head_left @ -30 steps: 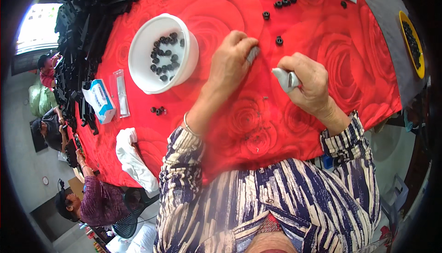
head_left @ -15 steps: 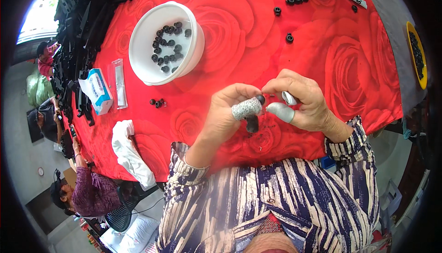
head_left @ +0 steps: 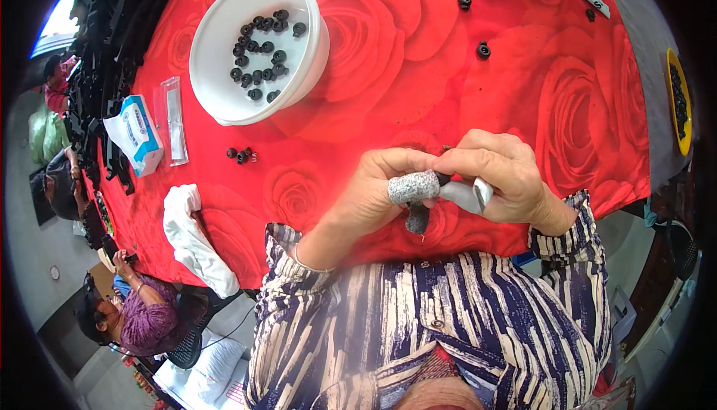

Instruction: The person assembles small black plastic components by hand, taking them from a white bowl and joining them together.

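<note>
My left hand (head_left: 366, 186) pinches a small round black part (head_left: 443, 178) between thumb and forefinger. A grey speckled sleeve wraps the forefinger, and a dark cover sits on a lower finger. My right hand (head_left: 508, 175) is closed against the same part, its thumb in a silvery-grey finger cover (head_left: 463, 195). Beside that thumb shows a pale flat thing (head_left: 484, 192) in the right hand, whose kind I cannot make out. The fingers hide most of the black part. Both hands are above the red rose-patterned tablecloth (head_left: 358, 111), close to my body.
A white bowl (head_left: 317, 66) with several black parts stands at the far left. Loose black parts (head_left: 484, 51) lie far right; a few (head_left: 239, 156) lie left. Also there: a tissue box (head_left: 142, 137), white cloth (head_left: 190, 238), yellow dish (head_left: 683, 141), black strips (head_left: 104, 59). A co-worker (head_left: 146, 313) sits left.
My right hand has closed in on my left, and its fingers now meet at the black part. The whole view has shifted slightly.
</note>
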The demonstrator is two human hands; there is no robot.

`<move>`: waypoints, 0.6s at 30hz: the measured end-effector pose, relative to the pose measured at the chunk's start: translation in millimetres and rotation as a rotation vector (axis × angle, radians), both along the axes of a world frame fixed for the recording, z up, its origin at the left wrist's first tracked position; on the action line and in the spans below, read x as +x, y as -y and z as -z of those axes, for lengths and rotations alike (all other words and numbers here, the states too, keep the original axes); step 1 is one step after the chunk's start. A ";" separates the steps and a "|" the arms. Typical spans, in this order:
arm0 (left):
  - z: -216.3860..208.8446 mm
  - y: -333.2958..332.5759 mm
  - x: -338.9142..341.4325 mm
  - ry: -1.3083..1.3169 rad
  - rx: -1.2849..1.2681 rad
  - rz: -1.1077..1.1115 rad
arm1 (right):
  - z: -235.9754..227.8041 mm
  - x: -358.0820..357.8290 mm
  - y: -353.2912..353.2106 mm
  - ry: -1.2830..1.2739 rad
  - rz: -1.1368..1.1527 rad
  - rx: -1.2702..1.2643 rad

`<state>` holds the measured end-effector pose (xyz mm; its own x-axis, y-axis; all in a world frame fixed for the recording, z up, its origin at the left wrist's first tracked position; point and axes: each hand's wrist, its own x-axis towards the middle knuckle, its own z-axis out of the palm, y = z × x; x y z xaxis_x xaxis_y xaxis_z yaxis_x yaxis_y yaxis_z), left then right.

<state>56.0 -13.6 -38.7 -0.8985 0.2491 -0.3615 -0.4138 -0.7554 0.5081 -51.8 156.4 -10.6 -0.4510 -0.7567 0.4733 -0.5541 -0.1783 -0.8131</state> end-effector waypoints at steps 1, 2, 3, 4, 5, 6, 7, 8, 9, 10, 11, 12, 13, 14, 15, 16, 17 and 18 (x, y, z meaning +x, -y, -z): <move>-3.1 -0.5 0.2 0.007 0.000 -0.001 | -0.5 -0.6 0.3 0.002 -0.007 0.005; -6.3 -1.0 0.5 0.014 0.001 -0.003 | -1.0 -1.2 0.3 -0.093 0.009 -0.010; -9.6 -1.6 1.0 0.016 0.006 -0.009 | -1.1 -1.6 0.6 -0.189 0.025 -0.025; -12.4 -2.6 1.4 0.024 -0.012 -0.010 | -1.2 -0.5 0.3 -0.188 0.019 -0.019; -14.3 -3.4 2.2 0.033 -0.031 -0.010 | -1.6 1.7 -0.3 -0.240 0.046 -0.039; -15.0 -3.8 3.5 0.034 -0.025 -0.015 | -1.8 3.0 -0.7 -0.292 0.073 -0.060; -15.7 -4.2 4.2 0.002 -0.027 -0.018 | -2.4 2.9 -2.0 -0.292 0.070 -0.052; -16.7 -4.6 4.5 -0.031 -0.030 -0.020 | -2.9 2.4 -3.8 -0.335 0.059 -0.048; -18.5 -5.0 4.0 -0.031 -0.023 -0.021 | -3.5 1.8 -5.3 -0.378 0.047 -0.043; -20.3 -5.1 3.1 -0.076 -0.129 -0.022 | -3.4 1.3 -6.2 -0.378 0.047 -0.037; -22.1 -5.3 2.2 -0.122 -0.235 -0.022 | -3.4 0.6 -7.0 -0.396 0.048 -0.035; -24.3 -5.7 1.6 -0.121 -0.229 -0.020 | -3.7 0.1 -7.8 -0.414 0.050 -0.034; -26.1 -5.2 2.2 -0.144 -0.272 -0.049 | -4.2 -0.3 -5.3 -0.409 0.046 -0.036; -26.5 -4.8 2.8 -0.166 -0.315 -0.077 | -7.2 -1.0 -1.3 -0.257 0.065 0.001; -24.9 -4.1 3.4 -0.161 -0.318 -0.080 | -11.0 -2.7 1.2 -0.104 0.083 0.037; -23.0 -3.8 3.1 -0.181 -0.315 -0.088 | -18.3 -6.9 -6.5 0.077 0.022 0.207; -21.5 -3.3 2.9 -0.202 -0.312 -0.097 | -16.5 -9.0 -9.4 0.079 0.024 0.211; -20.6 -2.6 3.0 -0.200 -0.308 -0.095 | -13.8 -12.0 -10.7 0.208 -0.026 0.236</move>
